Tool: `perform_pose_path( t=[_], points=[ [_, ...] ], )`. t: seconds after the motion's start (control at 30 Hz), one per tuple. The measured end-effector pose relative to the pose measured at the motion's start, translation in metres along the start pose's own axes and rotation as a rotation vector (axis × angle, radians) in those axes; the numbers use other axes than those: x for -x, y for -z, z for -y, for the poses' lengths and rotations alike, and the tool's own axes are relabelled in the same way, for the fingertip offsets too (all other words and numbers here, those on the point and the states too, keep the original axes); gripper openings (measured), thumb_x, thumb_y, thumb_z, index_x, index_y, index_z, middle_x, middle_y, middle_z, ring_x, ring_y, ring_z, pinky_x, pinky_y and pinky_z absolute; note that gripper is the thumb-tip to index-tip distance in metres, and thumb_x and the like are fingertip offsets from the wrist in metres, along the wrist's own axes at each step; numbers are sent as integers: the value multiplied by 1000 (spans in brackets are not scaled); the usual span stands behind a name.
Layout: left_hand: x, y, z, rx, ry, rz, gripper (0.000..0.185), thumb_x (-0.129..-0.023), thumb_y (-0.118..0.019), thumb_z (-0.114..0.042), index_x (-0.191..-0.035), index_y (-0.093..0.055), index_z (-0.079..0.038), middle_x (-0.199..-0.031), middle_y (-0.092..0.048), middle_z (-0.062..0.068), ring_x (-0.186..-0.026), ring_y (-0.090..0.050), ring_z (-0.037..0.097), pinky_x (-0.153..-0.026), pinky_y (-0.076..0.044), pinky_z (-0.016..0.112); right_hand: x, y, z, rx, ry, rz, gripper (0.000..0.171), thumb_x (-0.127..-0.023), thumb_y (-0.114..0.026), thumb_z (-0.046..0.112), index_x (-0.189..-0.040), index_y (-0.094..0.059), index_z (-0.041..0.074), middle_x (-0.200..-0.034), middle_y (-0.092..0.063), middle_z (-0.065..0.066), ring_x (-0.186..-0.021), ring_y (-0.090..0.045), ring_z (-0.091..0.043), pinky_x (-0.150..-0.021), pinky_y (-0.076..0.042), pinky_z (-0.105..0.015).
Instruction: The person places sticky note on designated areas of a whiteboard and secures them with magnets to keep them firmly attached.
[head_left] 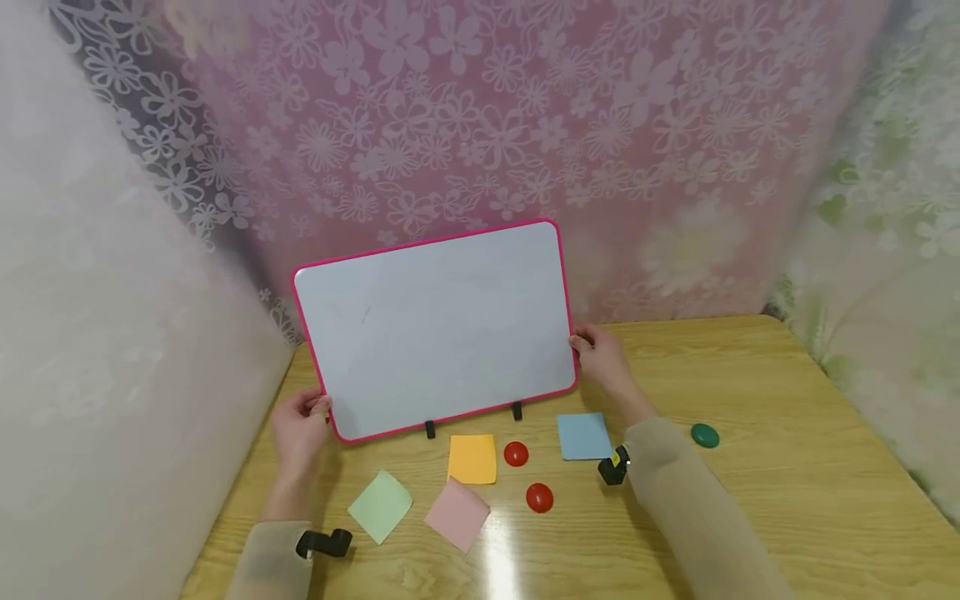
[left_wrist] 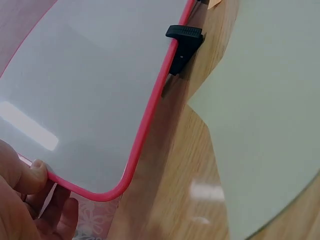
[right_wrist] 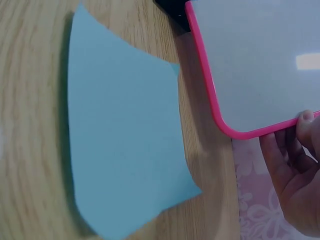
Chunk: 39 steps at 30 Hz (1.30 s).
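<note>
A whiteboard (head_left: pixel 442 333) with a pink frame leans back, its lower edge set in small black clip stands (head_left: pixel 430 429). My left hand (head_left: pixel 300 429) grips its lower left side, the thumb on the front and the fingers behind, as the left wrist view also shows. On the opposite side, my right hand (head_left: pixel 602 360) pinches the frame near the lower right corner, thumb in front. One black stand (left_wrist: pixel 184 47) shows close up in the left wrist view, hooked over the board's lower edge.
On the wooden table before the board lie green (head_left: pixel 380 507), pink (head_left: pixel 457 514), orange (head_left: pixel 472 459) and blue (head_left: pixel 584 437) sticky notes. Two red magnets (head_left: pixel 516 453) sit among them; a green magnet (head_left: pixel 705 435) is at right. A floral curtain (head_left: pixel 510 125) hangs behind.
</note>
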<state>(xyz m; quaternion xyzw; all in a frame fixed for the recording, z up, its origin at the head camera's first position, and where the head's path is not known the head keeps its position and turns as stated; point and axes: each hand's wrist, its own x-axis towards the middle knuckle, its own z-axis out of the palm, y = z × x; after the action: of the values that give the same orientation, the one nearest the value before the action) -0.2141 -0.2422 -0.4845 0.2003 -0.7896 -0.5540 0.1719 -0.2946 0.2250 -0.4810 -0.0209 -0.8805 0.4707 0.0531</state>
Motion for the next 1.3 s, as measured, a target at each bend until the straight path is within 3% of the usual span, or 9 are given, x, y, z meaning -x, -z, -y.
perform_pose_path(
  t=[0.33, 0.63, 0.93, 1.3],
  points=[
    [-6, -14, -6, 25, -15, 53, 19, -104, -66, 0, -120, -72, 8, -102, -70, 14, -89, -62, 20, -71, -60, 23, 5, 15, -9, -51, -30, 29, 37, -115, -50, 20, -143, -60, -3, -131, -66, -24, -110, -65, -35, -93, -57, -46],
    [-13, -28, -12, 14, 12, 119, 24, -106, -64, -4, -127, -70, 7, -109, -69, 16, -92, -62, 19, -74, -60, 24, 7, 31, -18, -85, -59, 30, 37, -115, -50, 19, -141, -59, -6, -132, -65, -27, -112, -68, -40, -96, -59, -48],
    [-13, -44, -16, 21, -18, 132, 21, -105, -65, -3, -123, -72, 7, -106, -70, 17, -89, -62, 20, -71, -59, 25, 9, 42, -26, -82, -83, 17, 38, -116, -48, 20, -141, -58, -7, -135, -63, -28, -119, -65, -41, -100, -58, -52],
    [-14, -60, -22, 16, -41, 129, 21, -105, -66, -4, -122, -73, 6, -106, -70, 18, -90, -62, 20, -69, -57, 20, 11, 53, -35, -45, -62, -13, 39, -116, -48, 23, -138, -60, -7, -130, -65, -28, -112, -67, -38, -91, -60, -43]
  ],
)
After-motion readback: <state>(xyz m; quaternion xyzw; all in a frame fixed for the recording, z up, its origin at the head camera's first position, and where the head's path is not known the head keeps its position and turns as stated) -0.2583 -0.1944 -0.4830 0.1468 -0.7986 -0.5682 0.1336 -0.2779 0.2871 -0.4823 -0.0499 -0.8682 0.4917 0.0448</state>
